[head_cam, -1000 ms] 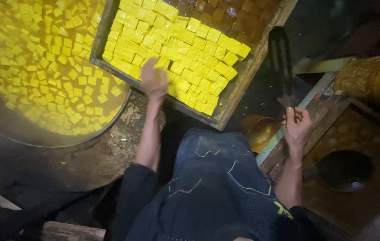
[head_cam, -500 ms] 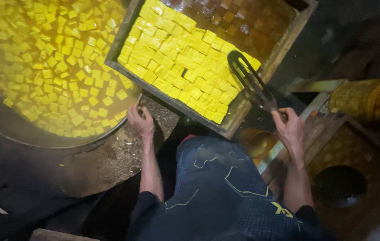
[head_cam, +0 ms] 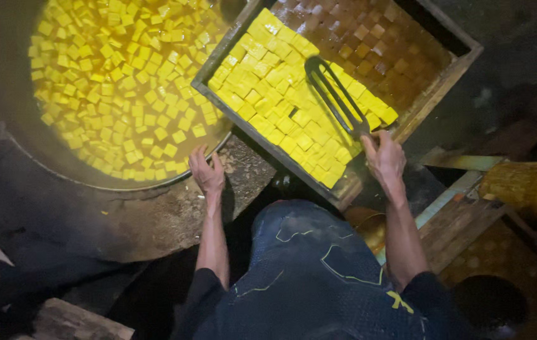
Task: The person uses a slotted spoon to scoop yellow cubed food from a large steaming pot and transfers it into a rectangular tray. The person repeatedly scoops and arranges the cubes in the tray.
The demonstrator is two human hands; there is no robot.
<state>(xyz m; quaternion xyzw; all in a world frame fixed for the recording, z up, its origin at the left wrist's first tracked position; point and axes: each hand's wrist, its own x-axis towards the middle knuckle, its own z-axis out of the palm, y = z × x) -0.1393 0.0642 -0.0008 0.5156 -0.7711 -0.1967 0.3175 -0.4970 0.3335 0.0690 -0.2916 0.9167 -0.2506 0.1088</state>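
Observation:
My right hand [head_cam: 384,157] grips the handle of a dark slotted spatula [head_cam: 334,97], whose blade lies over the yellow cubes [head_cam: 281,88] in a wooden tray [head_cam: 435,88]. The cubes fill the tray's near half; its far half shows a bare brown grid. My left hand [head_cam: 205,171] is empty, fingers spread, resting on the rough stone ledge beside the rim of a big round vat [head_cam: 101,182]. The vat holds many yellow cubes [head_cam: 111,82] floating in yellow liquid.
A grey stone surround [head_cam: 174,214] rings the vat. At the right are a yellow-stained cylinder [head_cam: 526,189], wooden planks [head_cam: 457,220] and a dark round hole [head_cam: 489,302]. My dark trousers [head_cam: 306,271] fill the lower middle.
My left hand has come off the tray's cubes and down to the ledge by the vat. My right hand has brought the spatula left, over the tray's cubes.

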